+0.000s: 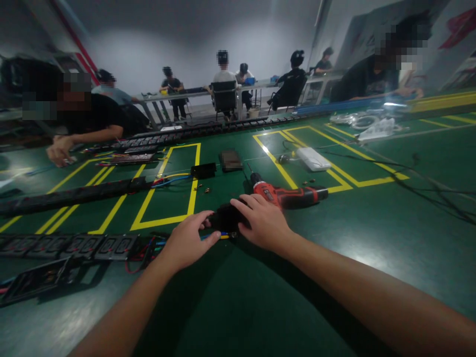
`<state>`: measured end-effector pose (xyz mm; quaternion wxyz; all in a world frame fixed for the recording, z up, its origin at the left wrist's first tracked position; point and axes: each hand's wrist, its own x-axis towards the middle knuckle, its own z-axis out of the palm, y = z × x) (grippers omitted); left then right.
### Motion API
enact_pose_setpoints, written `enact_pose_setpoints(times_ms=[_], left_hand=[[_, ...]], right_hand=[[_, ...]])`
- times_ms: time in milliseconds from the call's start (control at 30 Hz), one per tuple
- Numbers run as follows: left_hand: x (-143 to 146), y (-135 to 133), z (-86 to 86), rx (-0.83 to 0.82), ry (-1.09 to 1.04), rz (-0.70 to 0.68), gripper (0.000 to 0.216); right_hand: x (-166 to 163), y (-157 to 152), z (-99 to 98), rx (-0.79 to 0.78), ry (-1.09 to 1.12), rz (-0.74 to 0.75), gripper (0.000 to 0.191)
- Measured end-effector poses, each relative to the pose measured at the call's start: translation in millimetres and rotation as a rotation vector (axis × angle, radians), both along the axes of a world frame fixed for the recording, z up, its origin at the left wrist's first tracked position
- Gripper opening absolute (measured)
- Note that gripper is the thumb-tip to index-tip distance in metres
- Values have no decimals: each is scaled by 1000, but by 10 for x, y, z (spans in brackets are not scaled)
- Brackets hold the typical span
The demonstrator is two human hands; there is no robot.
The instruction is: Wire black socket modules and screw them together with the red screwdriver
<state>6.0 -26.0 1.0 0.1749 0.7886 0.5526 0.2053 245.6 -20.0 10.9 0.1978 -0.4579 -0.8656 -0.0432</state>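
Note:
Between my two hands is a small black box-like part [227,218], its details too dark to make out. My left hand [191,240] grips its left end, thumb and fingers curled round. On its right end my right hand [262,218] is closed, fingers over the top. Blue and yellow wires [225,235] with metal ends lie just below the part. A red and black cordless drill [269,193] rests on the table right behind my right hand, its bit pointing away. To the left runs a black strip of sockets [82,245] with loose wires at its end.
The green table [372,238] carries yellow tape outlines. A second black strip [74,193], a black cover [203,170], small brass pieces [207,190] and a white box [313,158] lie beyond my hands. An open black housing [37,282] sits front left. Co-workers sit across the table.

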Motion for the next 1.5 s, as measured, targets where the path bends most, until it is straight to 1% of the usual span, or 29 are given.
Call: enact_pose_setpoints(times_ms=[67, 133, 167, 400, 500, 633, 700, 833, 1000, 1067, 1167, 1267, 1333, 1400, 1500], left_hand=[[18, -35, -64, 62, 29, -6, 39], [37, -58, -84, 93, 52, -55, 25], [43, -65, -82, 99, 56, -77, 22], [13, -69, -77, 90, 78, -166, 20], [7, -86, -85, 127, 66, -199, 19], [13, -111, -77, 199, 93, -300, 18], [14, -118, -74, 236, 110, -321, 18], [25, -140, -60, 301, 158, -336, 20], [63, -193, -13, 307, 247, -300, 24], [74, -208, 0, 312, 262, -278, 24], [82, -205, 3, 321, 296, -265, 18], [83, -183, -3, 322, 299, -289, 14], [84, -172, -11, 321, 281, -309, 16], [84, -167, -21, 314, 264, -316, 17], [84, -164, -38, 292, 232, -311, 17]], right_hand=[[-7, 9, -6, 8, -10, -19, 62], [-19, 14, -8, 15, -22, -41, 64], [-25, 15, -8, 19, -28, -52, 65], [23, 76, -14, 22, -63, -125, 64], [55, 110, -15, 13, -61, -148, 62], [69, 128, -13, -16, -43, -144, 58], [79, 137, -5, -37, -34, -129, 57], [119, 146, 67, -94, -38, -76, 46], [165, 55, 221, -161, -65, 30, 54], [185, -26, 244, -160, -56, 50, 50], [228, -167, 186, -148, 39, 97, 46], [272, -272, 47, -148, 212, 191, 52], [288, -300, -34, -167, 256, 236, 54], [296, -295, -72, -190, 270, 248, 53], [310, -257, -56, -211, 298, 233, 52]])
